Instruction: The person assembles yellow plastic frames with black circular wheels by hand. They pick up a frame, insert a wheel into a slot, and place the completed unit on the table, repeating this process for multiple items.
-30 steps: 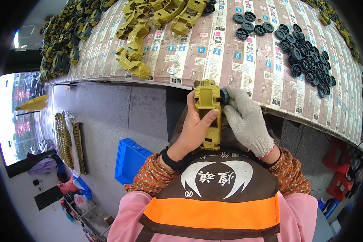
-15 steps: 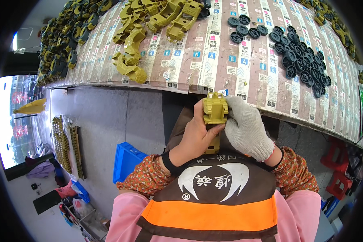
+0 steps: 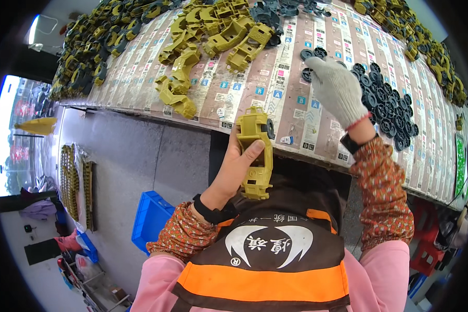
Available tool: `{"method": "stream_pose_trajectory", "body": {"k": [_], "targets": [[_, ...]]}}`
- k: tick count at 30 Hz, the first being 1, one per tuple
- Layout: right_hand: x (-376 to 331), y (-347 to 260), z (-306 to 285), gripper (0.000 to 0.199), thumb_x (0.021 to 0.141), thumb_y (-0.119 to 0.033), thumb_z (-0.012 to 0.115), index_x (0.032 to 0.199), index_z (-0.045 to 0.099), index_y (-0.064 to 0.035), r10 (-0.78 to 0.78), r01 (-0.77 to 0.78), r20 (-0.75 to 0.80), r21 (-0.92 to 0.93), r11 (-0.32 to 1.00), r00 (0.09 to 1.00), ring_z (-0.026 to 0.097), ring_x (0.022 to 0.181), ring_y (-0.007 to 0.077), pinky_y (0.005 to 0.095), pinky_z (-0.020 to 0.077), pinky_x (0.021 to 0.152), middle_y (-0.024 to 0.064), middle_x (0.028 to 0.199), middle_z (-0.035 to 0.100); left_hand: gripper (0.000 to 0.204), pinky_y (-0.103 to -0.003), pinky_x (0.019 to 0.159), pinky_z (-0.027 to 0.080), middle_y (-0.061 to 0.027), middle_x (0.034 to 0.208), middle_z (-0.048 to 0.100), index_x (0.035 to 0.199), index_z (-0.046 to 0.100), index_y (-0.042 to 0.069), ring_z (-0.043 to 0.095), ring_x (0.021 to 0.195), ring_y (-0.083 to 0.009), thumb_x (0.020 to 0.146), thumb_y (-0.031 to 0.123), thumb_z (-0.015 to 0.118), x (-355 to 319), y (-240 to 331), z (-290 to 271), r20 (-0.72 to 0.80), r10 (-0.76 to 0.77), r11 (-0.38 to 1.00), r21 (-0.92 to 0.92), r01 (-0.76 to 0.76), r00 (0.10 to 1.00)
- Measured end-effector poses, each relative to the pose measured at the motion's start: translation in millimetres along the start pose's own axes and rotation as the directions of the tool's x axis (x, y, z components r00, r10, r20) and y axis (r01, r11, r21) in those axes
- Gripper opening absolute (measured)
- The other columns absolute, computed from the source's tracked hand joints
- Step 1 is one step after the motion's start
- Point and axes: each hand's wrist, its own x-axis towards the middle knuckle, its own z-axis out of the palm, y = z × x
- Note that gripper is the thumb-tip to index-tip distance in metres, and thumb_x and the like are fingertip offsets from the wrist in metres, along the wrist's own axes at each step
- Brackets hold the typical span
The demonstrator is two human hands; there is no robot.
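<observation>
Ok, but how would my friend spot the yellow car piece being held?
Find the big table across the top, then look at its near edge, around the picture's middle. There, in the bare left hand's grip, is the yellow car piece. Unlike the yellow pieces lying on the table, it's being held, with a dark wheel on its right side.

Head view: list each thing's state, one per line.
Yellow plastic vehicle body: held, round dark plastic wheel at its side
Bare left hand: gripping that body
Loose dark wheels: clustered on the patterned table
White-gloved right hand: over other wheels, grip unclear
Yellow plastic shells: heaped
Blue rectangular plastic bin: open-topped, on the floor
</observation>
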Motion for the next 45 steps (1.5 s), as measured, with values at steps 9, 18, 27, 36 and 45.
{"method": "stream_pose_trajectory", "body": {"k": [9, 18, 27, 36, 45], "targets": [[8.2, 6.9, 9.0, 0.025, 0.089, -0.006, 0.068, 0.113, 0.064, -0.0025, -0.156, 0.165, 0.061, -0.208, 0.964, 0.986, 0.068, 0.107, 0.0420, 0.0509, 0.0568, 0.086, 0.0231, 0.116, 0.065, 0.052, -0.032, 0.081, 0.063, -0.0025, 0.115, 0.065, 0.149, 0.042, 0.012, 0.069, 0.095, -0.0127, 0.107, 0.026, 0.069, -11.9, 5.8, -10.9, -0.012, -0.082, 0.955, -0.287, 0.075, 0.997], [-96.7, -70.1, -21.1, 0.022, 0.096, -0.006, 0.064, 0.117, 0.062, -0.0028, 0.049, -0.422, 0.486, 0.701, 0.574, 0.873, 0.074, 0.088, 0.0333, 0.0425, 0.0590, 0.080, 0.0197, 0.098, 0.072, 0.037, -0.031, 0.076, 0.063, -0.0032, 0.109, 0.065, 0.133, 0.050, 0.013, 0.070, 0.089, -0.0141, 0.105, 0.022, 0.072, -4.4, -0.9, -0.9, -0.150, 0.064, 0.894, -0.430, -0.124, 0.987], [-153.1, -104.3, -2.2, 0.037, 0.094, 0.000, 0.063, 0.131, 0.061, -0.0006, -0.019, -0.137, 0.188, 0.777, 0.614, 0.982, 0.072, 0.108, 0.0418, 0.0435, 0.0564, 0.093, 0.0240, 0.110, 0.072, 0.052, -0.031, 0.086, 0.059, -0.0034, 0.114, 0.063, 0.140, 0.042, 0.010, 0.067, 0.097, -0.0127, 0.101, 0.014, 0.076, -0.1, -7.9, 10.1, -0.265, 0.281, 0.929, -0.167, -0.331, 0.922], [-171.4, -108.4, 2.7, 0.048, 0.090, 0.002, 0.060, 0.138, 0.054, 0.0033, -0.055, -0.084, 0.167, 0.721, 0.688, 0.985, 0.071, 0.099, 0.0500, 0.0511, 0.0581, 0.083, 0.0321, 0.110, 0.070, 0.067, -0.031, 0.095, 0.055, -0.0055, 0.129, 0.057, 0.150, 0.033, 0.007, 0.062, 0.109, -0.0135, 0.099, 0.003, 0.076, -2.7, -15.1, 25.3, -0.262, 0.537, 0.841, 0.087, -0.534, 0.802], [-159.4, -101.5, -7.6, 0.051, 0.082, 0.000, 0.061, 0.132, 0.056, -0.0015, -0.034, -0.232, 0.333, 0.721, 0.653, 0.942, 0.069, 0.088, 0.0520, 0.0572, 0.0555, 0.077, 0.0309, 0.094, 0.071, 0.083, -0.036, 0.111, 0.048, -0.0079, 0.146, 0.047, 0.157, 0.025, 0.008, 0.055, 0.133, -0.0189, 0.094, -0.003, 0.077, -0.7, -34.0, 28.2, -0.008, 0.742, 0.661, 0.172, -0.730, 0.670]]}}
